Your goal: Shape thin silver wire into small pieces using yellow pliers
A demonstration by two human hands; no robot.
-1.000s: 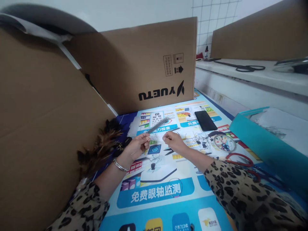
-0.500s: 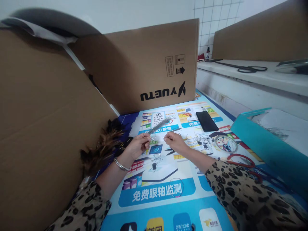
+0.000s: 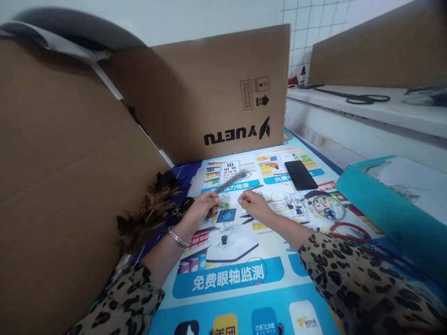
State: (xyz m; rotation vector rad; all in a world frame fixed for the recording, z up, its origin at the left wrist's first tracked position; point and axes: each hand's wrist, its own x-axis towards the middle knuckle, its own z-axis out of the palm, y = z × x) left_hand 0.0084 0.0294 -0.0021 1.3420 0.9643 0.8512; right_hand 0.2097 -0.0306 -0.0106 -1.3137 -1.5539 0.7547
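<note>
My left hand [image 3: 204, 205] is closed in a pinch, with a thin pale wire [image 3: 224, 199] at its fingertips. Just beyond it a bundle of fine grey wires [image 3: 232, 180] slants away over the printed sheet. Facing it across a small gap, my right hand [image 3: 253, 204] has its fingers curled together; whatever they grip, if anything, is too small to make out. A dark pointed tool [image 3: 247, 218] shows beside the right hand, partly hidden by it. Nearer me lies a small black piece with thin wire loops [image 3: 224, 239].
A black phone [image 3: 301, 175] lies beyond my right hand. Tangled dark wires [image 3: 295, 204], a round clear dish [image 3: 328, 208] and red-handled scissors [image 3: 350, 231] are to the right, before a teal box [image 3: 387, 218]. Brown feathers [image 3: 146, 211] lie left, by cardboard panels [image 3: 209, 93].
My left hand has shifted very slightly, its fingers closing in a little. My right hand stays in nearly the same place, and the table objects have not moved.
</note>
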